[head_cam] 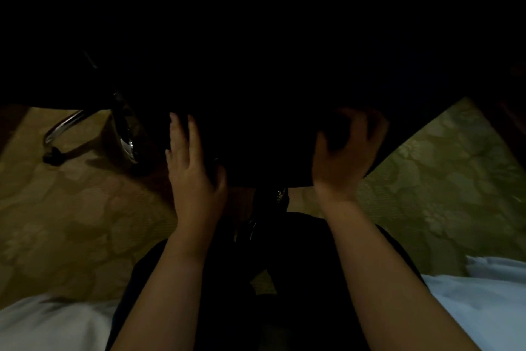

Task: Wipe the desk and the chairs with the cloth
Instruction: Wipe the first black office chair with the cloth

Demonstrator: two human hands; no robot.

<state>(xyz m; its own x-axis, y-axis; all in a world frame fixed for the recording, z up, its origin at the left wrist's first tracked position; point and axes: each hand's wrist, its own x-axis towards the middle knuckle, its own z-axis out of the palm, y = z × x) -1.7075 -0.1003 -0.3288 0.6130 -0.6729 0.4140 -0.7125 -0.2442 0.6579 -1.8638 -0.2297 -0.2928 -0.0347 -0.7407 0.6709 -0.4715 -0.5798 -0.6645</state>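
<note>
The scene is very dark, and a large black shape, most likely the back or seat of a chair (256, 80), fills the upper half of the view. The left hand (192, 168) lies against the chair's near left edge with the fingers stretched out almost straight and pressed flat to the dark surface, the thumb curling under the lower rim; it has hold of nothing else that can be made out. The right hand (344, 157) is cupped over the chair's near right edge with the fingers bent and spread, gripping the edge loosely. The cloth cannot be found in either hand, the dark making it impossible to tell whether one is pressed under a palm. To the left, a chrome chair leg (64, 126) curves down to a black caster (52, 157) on the floor (71, 208), which is covered in a yellowish floral-patterned carpet. Below the chair, between the forearms, sits dark clothing, and pale fabric (478, 299) shows at both lower corners. No writing, brand or label can be read anywhere.
</note>
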